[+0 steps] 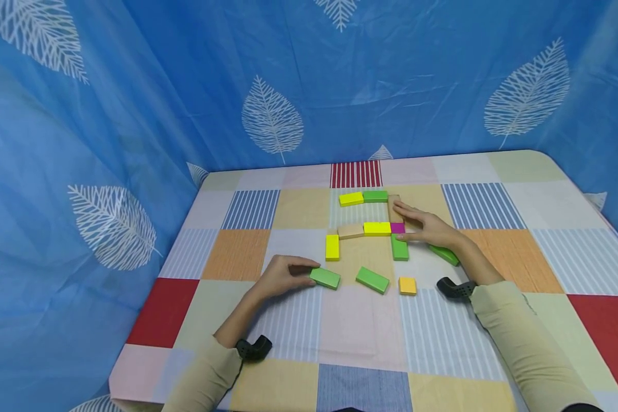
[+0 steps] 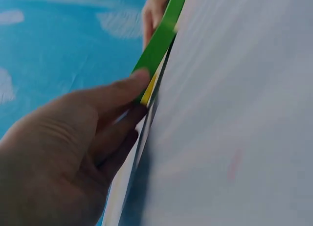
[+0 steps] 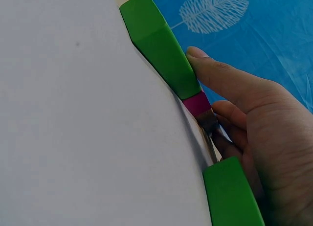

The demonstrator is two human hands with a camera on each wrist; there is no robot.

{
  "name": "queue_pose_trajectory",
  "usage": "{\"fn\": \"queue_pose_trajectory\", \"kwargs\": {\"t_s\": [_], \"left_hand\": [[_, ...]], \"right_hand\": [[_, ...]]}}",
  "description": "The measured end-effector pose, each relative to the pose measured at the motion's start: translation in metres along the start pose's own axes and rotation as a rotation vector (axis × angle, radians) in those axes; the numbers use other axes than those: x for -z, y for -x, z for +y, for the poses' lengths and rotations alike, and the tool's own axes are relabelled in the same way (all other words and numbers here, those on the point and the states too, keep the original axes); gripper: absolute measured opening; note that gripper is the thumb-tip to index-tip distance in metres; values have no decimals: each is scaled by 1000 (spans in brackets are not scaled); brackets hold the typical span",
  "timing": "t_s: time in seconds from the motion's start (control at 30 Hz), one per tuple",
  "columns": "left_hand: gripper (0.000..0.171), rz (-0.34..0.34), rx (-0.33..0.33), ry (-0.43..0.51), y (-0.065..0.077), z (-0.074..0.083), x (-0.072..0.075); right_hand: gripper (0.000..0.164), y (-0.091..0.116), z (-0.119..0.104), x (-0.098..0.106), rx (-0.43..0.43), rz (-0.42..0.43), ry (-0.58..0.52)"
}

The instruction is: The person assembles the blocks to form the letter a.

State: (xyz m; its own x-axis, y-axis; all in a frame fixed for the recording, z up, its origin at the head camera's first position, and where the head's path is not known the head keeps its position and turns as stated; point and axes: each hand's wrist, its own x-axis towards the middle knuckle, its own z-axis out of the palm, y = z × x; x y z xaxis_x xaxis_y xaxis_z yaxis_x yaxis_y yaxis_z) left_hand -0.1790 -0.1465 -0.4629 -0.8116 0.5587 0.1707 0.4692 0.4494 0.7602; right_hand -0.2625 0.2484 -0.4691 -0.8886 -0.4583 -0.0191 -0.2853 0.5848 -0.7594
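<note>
Head view: far edge of the patchwork cloth point(image 1: 363, 343) met a blue sheet point(image 1: 391, 109) printed with white leaves. Broad run of cloth spread from the held green block point(image 1: 325, 278) toward the near edge; narrow gap parted it from a loose green block point(image 1: 372, 280). Count: 12 blocks, mid-cloth. 5 green, 3 yellow blocks point(image 1: 377, 229), 2 plain wood blocks point(image 1: 351, 231), 1 purple block point(image 1: 397, 228), 1 short orange block point(image 1: 407, 286). Left hand point(image 1: 280, 277) pinched the held green block at its left end. Right hand point(image 1: 432, 229) was spread, fingertips at the farther plain block, thumb against a green block adjoining the purple; could not tell how firmly. Another green lay beside the right wrist. Painted blocks smooth, rectangular, matte; plain pair pale tan. Cloth mixed stripes with solid squares.
</note>
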Motion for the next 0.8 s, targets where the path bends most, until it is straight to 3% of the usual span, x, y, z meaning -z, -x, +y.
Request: {"fn": "queue_pose_trajectory", "kwargs": {"t_s": [0.23,0.8], "left_hand": [[35,95,-58,-161,-8,16,-26],[39,100,-222,-401,-25,39,-57]], "right_hand": [[82,-1,1,-1,6,1,4],[82,1,-1,0,6,4,7]]}}
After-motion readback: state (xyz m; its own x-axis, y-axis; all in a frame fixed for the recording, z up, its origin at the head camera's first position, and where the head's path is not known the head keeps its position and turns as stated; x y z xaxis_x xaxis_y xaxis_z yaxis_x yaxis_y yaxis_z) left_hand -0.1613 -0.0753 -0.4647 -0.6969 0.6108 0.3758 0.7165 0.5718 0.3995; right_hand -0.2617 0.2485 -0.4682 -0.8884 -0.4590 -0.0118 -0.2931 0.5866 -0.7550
